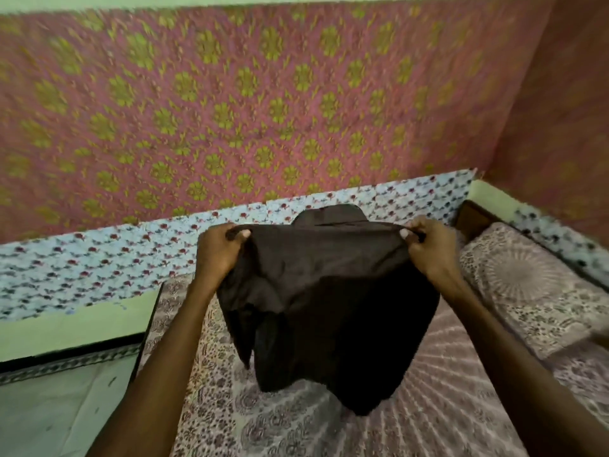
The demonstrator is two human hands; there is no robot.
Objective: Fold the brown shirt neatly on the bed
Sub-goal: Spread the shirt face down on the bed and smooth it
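The left hand (219,249) pinches the top edge of the brown shirt (326,301) at its 10 o'clock corner, fingers curled over the fabric. The right hand (428,249) pinches the 2 o'clock corner likewise. The shirt hangs between them above the bed (445,374), collar at 12 o'clock, its hem off the patterned cover.

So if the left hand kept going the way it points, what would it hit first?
Probably the pale blue flowered wall band. The left hand, gripping the dark brown shirt, points forward and up toward it. Depth is unclear.
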